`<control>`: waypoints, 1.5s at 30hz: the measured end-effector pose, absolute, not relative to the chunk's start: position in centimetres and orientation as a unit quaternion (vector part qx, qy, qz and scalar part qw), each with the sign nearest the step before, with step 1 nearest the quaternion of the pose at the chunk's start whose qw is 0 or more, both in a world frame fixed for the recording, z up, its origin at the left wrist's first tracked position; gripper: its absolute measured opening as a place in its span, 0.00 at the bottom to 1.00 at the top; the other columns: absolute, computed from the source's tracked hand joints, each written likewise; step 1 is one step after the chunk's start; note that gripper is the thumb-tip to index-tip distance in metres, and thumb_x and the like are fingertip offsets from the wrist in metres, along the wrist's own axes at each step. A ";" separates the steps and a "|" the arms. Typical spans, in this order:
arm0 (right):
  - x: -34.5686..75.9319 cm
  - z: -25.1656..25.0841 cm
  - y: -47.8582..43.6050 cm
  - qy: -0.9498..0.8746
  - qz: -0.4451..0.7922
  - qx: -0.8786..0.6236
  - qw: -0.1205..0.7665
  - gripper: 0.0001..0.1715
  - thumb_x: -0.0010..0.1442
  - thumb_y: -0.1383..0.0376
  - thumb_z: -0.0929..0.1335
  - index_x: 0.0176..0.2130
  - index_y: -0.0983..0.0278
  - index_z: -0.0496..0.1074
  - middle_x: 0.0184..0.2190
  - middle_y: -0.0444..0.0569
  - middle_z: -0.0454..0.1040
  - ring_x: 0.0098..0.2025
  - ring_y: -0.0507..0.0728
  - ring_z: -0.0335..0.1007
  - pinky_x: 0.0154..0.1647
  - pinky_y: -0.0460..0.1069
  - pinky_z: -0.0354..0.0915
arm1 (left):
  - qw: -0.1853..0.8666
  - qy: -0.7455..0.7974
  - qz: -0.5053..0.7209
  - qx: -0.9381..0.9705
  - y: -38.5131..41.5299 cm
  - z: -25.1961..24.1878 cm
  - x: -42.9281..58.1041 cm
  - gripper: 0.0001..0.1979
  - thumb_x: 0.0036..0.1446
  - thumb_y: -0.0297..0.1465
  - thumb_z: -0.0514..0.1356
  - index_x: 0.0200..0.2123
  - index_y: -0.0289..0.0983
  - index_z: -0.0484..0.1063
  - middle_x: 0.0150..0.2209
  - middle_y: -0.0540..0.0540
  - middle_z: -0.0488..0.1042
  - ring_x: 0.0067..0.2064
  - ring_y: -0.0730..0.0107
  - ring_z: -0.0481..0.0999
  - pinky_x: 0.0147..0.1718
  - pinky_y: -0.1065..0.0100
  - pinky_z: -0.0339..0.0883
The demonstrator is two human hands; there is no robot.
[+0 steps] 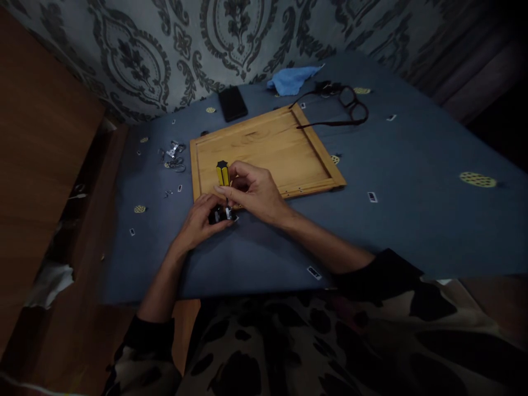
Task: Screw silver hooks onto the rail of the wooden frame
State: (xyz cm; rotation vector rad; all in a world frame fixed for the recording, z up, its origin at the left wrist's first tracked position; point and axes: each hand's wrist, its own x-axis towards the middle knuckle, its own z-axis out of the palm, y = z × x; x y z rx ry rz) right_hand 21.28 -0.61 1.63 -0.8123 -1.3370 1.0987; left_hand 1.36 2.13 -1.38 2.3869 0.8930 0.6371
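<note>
My right hand (259,192) grips a yellow-and-black screwdriver (223,175), held upright with its shaft pointing down. Its tip meets a small dark and silver metal fitting (228,213), which looks like a cabinet hinge, at the near left edge of a framed wooden panel (264,146). Around that fitting my left hand (202,221) is closed, thumb in front and fingers behind, resting by the panel's corner. The fitting is partly hidden by my fingers, and the screw under the tip cannot be made out.
Left of the panel lie loose metal fittings (174,151) and several tiny screws (168,193). Behind it are a black phone (233,104) and a blue cloth (293,80). Eyeglasses (352,107) overlap its far right corner. A patterned blue cloth covers the table (412,220), against a papered wall.
</note>
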 end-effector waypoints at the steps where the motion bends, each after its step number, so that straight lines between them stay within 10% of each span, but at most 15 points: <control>1: 21.4 1.8 -0.6 -0.572 0.476 -0.346 0.571 0.19 0.58 0.53 0.75 0.32 0.58 0.64 0.22 0.37 0.69 0.23 0.51 0.68 0.25 0.48 0.64 | 0.254 0.328 0.235 0.879 2.1 -1.4 1.4 0.16 0.62 0.45 0.67 0.44 0.40 0.73 0.44 0.44 0.79 0.48 0.57 0.77 0.48 0.58 0.69; 45: 21.2 1.5 -0.1 -0.621 0.373 -0.354 0.591 0.16 0.60 0.59 0.72 0.30 0.59 0.61 0.25 0.37 0.61 0.27 0.50 0.58 0.28 0.48 0.56 | 0.262 0.316 0.255 0.875 2.2 -1.6 1.1 0.18 0.61 0.42 0.69 0.49 0.40 0.74 0.46 0.45 0.79 0.49 0.58 0.77 0.49 0.59 0.69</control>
